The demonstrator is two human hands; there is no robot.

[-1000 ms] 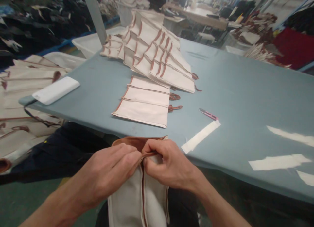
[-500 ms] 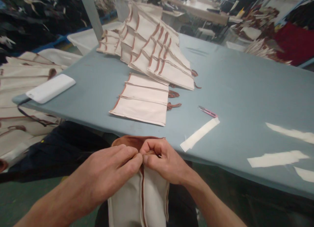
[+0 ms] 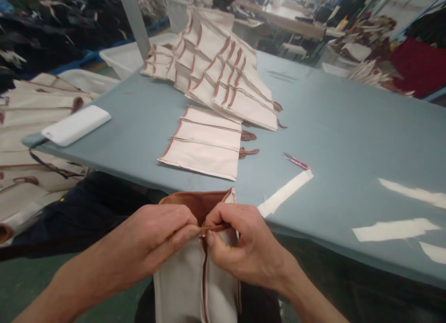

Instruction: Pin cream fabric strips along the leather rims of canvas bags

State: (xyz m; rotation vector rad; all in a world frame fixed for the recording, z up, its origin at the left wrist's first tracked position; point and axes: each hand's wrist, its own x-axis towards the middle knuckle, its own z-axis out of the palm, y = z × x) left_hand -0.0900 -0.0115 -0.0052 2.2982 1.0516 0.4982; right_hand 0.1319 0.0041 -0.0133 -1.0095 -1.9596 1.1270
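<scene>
Step, as judged: working the brown trim [image 3: 220, 227] at the central seam [image 3: 205, 281]. Best done with left grip steady, seam straight below, right grip close and level, lest the edge twist or pucker.

Pose: left hand [image 3: 163, 234], knuckles up, fingertips and thumb clamped on the trim just left of the seam. Pale bag [image 3: 179, 286] mouth-up, just off the near edge of the desk [image 3: 348, 132]. Right hand [image 3: 240, 239], forefinger curled, thumb below, pinches the trim just right of the seam.

White device [image 3: 76, 126] on blue table [image 3: 348, 132], left; red cloth [image 3: 414, 67] far right.
</scene>
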